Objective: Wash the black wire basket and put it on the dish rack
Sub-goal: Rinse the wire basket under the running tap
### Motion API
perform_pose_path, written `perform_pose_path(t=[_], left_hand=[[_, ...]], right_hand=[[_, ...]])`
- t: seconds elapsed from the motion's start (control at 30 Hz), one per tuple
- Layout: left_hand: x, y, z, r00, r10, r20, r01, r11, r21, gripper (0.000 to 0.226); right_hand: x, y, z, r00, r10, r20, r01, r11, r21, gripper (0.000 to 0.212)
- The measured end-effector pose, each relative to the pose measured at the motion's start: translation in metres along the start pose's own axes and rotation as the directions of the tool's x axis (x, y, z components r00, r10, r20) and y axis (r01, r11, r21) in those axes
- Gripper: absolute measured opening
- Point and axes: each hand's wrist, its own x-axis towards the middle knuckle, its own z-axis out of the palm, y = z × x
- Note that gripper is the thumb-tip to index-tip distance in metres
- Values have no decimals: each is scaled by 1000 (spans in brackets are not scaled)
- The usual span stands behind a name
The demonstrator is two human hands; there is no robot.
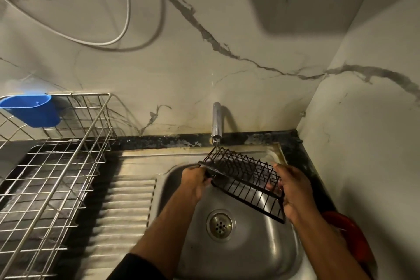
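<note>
Right now you hold the black wire basket (244, 177) over the steel sink (250, 245), tilted, its far edge just under the tap (216, 120), from which a thin stream falls onto the wires. Your left hand (195, 179) has its grip closed on the basket's left end; your right hand (295, 191) has its grip closed around the right end, fingers curled through the wires. The dish rack (52, 166) stands well apart on the left, a blue cup (31, 109) hung on its far rim.
</note>
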Motion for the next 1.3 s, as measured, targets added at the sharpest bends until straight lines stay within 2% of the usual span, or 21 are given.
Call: perform_pose_path(t=[0.13, 0.23, 0.37, 0.6, 0.73, 0.9, 0.97, 1.03, 1.1, 1.13, 1.17, 1.23, 1.27, 1.3], left_hand=[[-15, -13, 11, 987, 89, 133, -67, 985, -159, 32], [-28, -19, 24, 964, 133, 229, -92, 979, -179, 32], [-36, -15, 32, 930, 192, 312, -127, 968, -216, 30], [-43, -1, 35, 949, 146, 279, -83, 971, -225, 25], [-42, -1, 39, 955, 131, 265, -72, 972, -223, 28], [-47, -2, 40, 951, 136, 276, -90, 981, -175, 28], [-49, -3, 38, 951, 143, 273, -103, 982, -156, 28], [-49, -4, 34, 954, 143, 264, -111, 985, -135, 28], [-49, -3, 31, 957, 148, 248, -123, 986, -113, 27], [-49, -3, 29, 959, 154, 238, -133, 986, -101, 27], [-48, -3, 26, 960, 159, 230, -142, 986, -89, 26], [-49, -2, 25, 962, 160, 220, -150, 987, -61, 23], [-50, -2, 25, 962, 160, 222, -152, 987, -51, 21], [-51, -2, 25, 961, 160, 225, -154, 987, -42, 20]], right_hand=[[-5, 13, -8, 995, 28, -91, -21, 996, 84, 14], [-10, 26, -4, 992, 63, -113, -47, 989, 140, 20], [-19, 37, 4, 989, 53, -135, -26, 980, 196, 14], [-36, 40, -1, 988, 51, -144, -3, 949, 314, 11], [-41, 43, -6, 989, 44, -139, 3, 946, 323, 10], [-49, 47, -18, 995, 42, -94, -23, 981, 195, 14], [-52, 51, -26, 998, 23, -53, -19, 997, 80, 13], [-52, 56, -34, 1000, 25, -7, -26, 993, -114, 12], [-49, 58, -42, 999, 16, 46, 0, 940, -341, 13], [-46, 58, -46, 996, -14, 85, 53, 878, -475, 16], [-43, 57, -50, 986, -66, 150, 145, 777, -612, 23], [-35, 51, -53, 952, -137, 273, 305, 481, -822, 38], [-32, 46, -52, 940, -163, 300, 340, 375, -862, 48], [-27, 44, -51, 930, -185, 319, 364, 330, -871, 55]])
